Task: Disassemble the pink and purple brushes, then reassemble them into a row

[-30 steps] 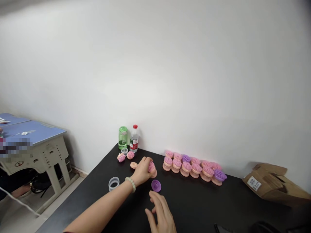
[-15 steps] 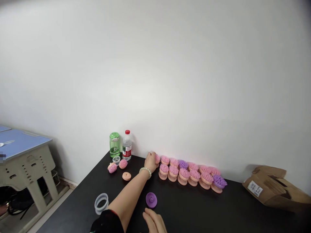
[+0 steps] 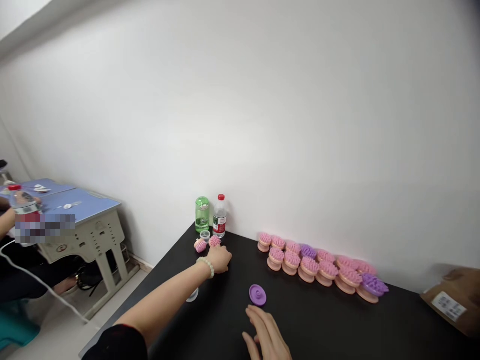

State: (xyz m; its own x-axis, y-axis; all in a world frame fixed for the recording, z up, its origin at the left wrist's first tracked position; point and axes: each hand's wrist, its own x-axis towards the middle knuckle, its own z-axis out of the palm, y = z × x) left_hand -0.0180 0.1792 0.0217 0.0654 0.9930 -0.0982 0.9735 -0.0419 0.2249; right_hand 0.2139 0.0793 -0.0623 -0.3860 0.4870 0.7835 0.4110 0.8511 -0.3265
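My left hand (image 3: 219,259), with a pale bead bracelet, reaches out over the black tabletop beside a pink-bristled brush head (image 3: 215,241). Its fingers curl downward, and whatever lies in or under them is hidden. My right hand (image 3: 268,332) hovers near the front edge of view, fingers apart and holding nothing, just below a round purple disc (image 3: 258,295) with a small central knob. Another pink brush piece (image 3: 200,245) lies on its side to the left. To the right, round scalp brushes (image 3: 309,267), mostly pink with peach bases, stand in two rows.
Near the wall stand a green bottle (image 3: 202,215) and a red-capped water bottle (image 3: 219,217), with a small clear container (image 3: 205,235) in front. A clear ring (image 3: 192,296) is partly behind my left forearm. At right lies a brown paper bag (image 3: 452,300).
My left hand has left the left end of the back brush row and moved left, over where the peach disc lay. The view has turned left, bringing another person's arm into sight.
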